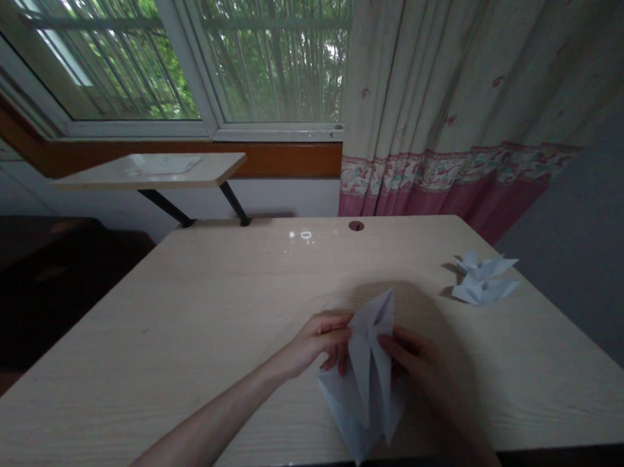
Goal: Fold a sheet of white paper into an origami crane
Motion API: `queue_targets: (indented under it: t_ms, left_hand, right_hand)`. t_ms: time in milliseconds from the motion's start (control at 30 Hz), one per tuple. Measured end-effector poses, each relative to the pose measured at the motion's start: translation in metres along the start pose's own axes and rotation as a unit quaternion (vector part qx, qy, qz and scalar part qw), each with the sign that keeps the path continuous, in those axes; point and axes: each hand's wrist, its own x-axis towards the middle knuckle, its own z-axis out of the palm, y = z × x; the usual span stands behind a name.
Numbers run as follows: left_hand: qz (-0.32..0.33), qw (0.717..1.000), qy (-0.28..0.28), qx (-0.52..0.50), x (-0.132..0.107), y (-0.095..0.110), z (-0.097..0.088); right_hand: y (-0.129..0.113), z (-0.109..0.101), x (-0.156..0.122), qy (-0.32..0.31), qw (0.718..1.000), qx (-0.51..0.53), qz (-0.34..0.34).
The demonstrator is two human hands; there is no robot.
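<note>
Paper (369, 377), half folded, sits near on the table (191, 323), pinched between left hand (318, 341) and right hand (420, 360); uneven finger pressure could skew or tear its thin creases.

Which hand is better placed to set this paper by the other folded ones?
Right, likely: the right hand holds the paper on the side nearest the folded pieces; the left hand must cross.

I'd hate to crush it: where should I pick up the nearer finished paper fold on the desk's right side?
Probably pinch the nearer paper fold at its central body, coming from above and the left: its thin pointed flaps splay rightward toward the desk edge and would bend easily.
</note>
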Motion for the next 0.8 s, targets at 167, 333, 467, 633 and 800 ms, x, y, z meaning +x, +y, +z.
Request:
queue_targets:
  t_ms: [167,333,467,633,800]
  left_hand:
    - [-0.020,1.000,-0.009,-0.007,0.000,0.000,-0.001]
    - [-0.035,0.999,-0.012,-0.011,-0.001,-0.001,-0.001]
    - [-0.041,0.999,-0.018,0.019,-0.001,0.001,0.000]
    - [-0.053,0.997,0.003,0.061,0.000,0.002,0.000]
    - [-0.053,0.996,0.037,0.058,0.000,-0.001,0.001]
  right_hand:
    - [-0.002,0.002,0.001,-0.018,0.999,0.028,-0.010]
    - [0.001,0.000,0.001,-0.043,0.998,0.037,-0.017]
    - [0.004,-0.005,-0.001,-0.037,0.998,0.048,0.000]
    - [0.005,-0.011,0.000,-0.037,0.999,0.033,0.018]
    - [0.004,-0.011,0.000,-0.021,1.000,0.007,0.015]
